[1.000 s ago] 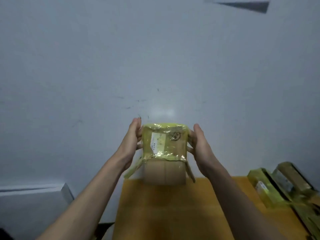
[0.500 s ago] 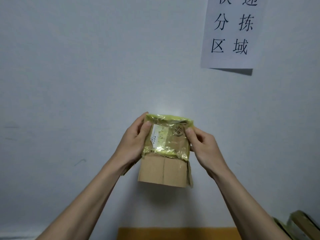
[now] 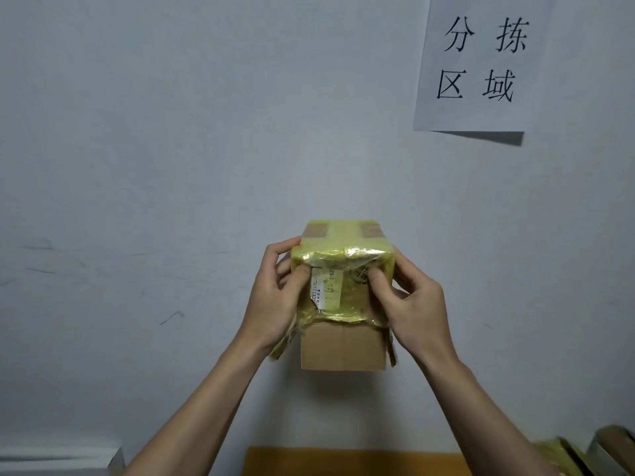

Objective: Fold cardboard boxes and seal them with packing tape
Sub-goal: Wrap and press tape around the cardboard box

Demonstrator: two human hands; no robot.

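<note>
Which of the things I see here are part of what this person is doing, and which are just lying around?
Part of the job:
- cardboard box, held up in the air
- yellow tape wrapped over its upper part
- left hand and right hand, gripping the box

Just lying about:
- paper sign on the wall
- yellow-taped boxes at lower right
- orange-brown surface below

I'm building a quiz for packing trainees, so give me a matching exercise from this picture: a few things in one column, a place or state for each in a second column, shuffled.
Things
1. cardboard box
2. paper sign
3. yellow table
4. left hand

Places or states
A. on the wall, upper right
B. bottom edge, below the arms
C. held in the air, wrapped in yellow tape
D. thumb on the box's taped face

Pairs: 1-C, 2-A, 3-B, 4-D
</note>
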